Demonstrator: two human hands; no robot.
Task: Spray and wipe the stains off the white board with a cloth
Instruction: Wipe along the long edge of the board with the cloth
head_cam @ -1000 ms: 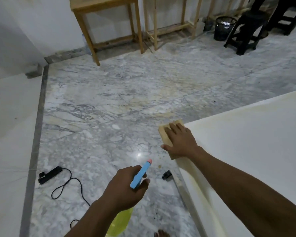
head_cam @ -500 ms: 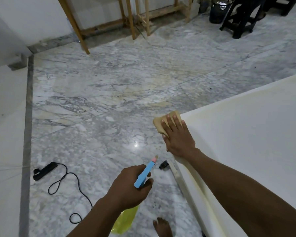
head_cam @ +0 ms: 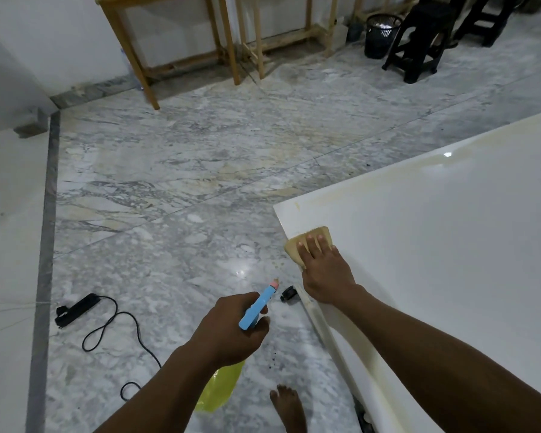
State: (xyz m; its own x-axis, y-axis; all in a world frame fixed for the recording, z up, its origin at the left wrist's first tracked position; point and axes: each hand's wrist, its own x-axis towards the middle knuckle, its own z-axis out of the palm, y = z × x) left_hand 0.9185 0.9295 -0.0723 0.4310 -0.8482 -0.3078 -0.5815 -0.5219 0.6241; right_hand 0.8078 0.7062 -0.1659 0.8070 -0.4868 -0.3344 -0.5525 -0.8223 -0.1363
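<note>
Head view:
- Spray bottle (head_cam: 258, 308): blue trigger head with a pink nozzle tip, translucent yellow body hanging below the fist. Fill level: can't tell.
- Black mesh bin (head_cam: 379, 42) by the far wall, beside a black stool (head_cam: 419, 42). Something white inside, too small to identify.
- Left grip (head_cam: 231, 331): fingers curled round the bottle's neck, held over the marble floor (head_cam: 175, 170), nozzle aimed up and right toward the board's corner.
- Right grip (head_cam: 325, 275): fingers straight and spread, palm down, pressing the cloth (head_cam: 294, 251) flat.
- Cloth: tan, folded, lying on the board (head_cam: 434, 245) at its left edge, just back from the near corner. It's under the fingertips (head_cam: 310, 237); its far and left margins stick out past them.
- Board: white, glossy, wet sheen. Yellowish stains (head_cam: 331, 200) run along its far edge and around the corner.
- Bottle is off the board, left of the cloth, not touching either.
- On the floor: power strip (head_cam: 75, 309) with looped cord, small black object (head_cam: 288, 293) just beside the board's edge, bare foot (head_cam: 289, 407). Wooden frames (head_cam: 231, 39) stand against the wall.
</note>
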